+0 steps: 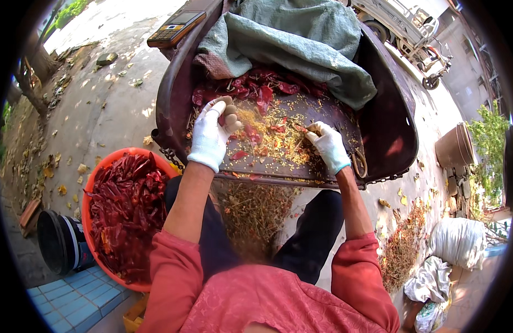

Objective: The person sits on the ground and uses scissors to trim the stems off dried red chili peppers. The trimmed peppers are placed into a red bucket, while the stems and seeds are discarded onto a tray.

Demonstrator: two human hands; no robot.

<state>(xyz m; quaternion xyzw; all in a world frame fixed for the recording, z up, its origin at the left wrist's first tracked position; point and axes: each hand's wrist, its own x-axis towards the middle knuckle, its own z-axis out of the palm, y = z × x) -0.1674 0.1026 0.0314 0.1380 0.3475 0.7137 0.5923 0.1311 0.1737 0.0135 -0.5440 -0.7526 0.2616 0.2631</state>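
My left hand (212,135), in a white knit glove with tan fingertips, is curled over the left of a brown metal cart bed (377,137). A bit of dried red chili (221,120) shows between its thumb and fingers. My right hand (326,143), gloved alike, bends its fingers close over seeds and stem scraps at the right; whether it grips anything is hidden. Yellow chili seeds (277,152) and red skin fragments lie scattered between the hands. Behind them, a heap of dried red chilies (240,88) shows below a grey-green woven sack (290,41).
An orange tub (86,216) full of dried red chilies stands at my left, near a black bucket (52,241). A keypad phone (177,29) rests on the cart's left rim. Stem debris (256,212) lies between my legs. White sacks (456,243) sit at right.
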